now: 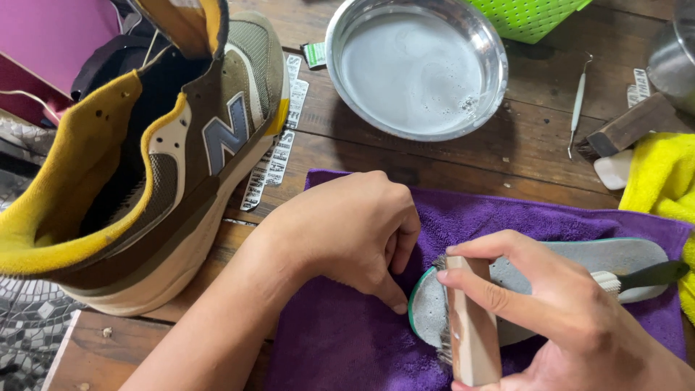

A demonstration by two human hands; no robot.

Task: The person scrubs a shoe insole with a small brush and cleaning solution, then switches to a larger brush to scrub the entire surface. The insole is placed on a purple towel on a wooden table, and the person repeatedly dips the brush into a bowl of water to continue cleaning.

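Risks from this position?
1. The left hand pins the grey insole only at its heel edge, so it may slide on the purple towel under the wooden brush that the right hand holds.
2. The metal bowl of soapy water sits close; an elbow could tip it.

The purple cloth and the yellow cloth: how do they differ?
The purple cloth is spread flat under the grey insole and both hands; the yellow cloth lies bunched at the table's right edge with nothing on it. The purple cloth shows in full, near the middle; the yellow cloth is partly cut off by the frame. Both look like fluffy towels on the wooden table.
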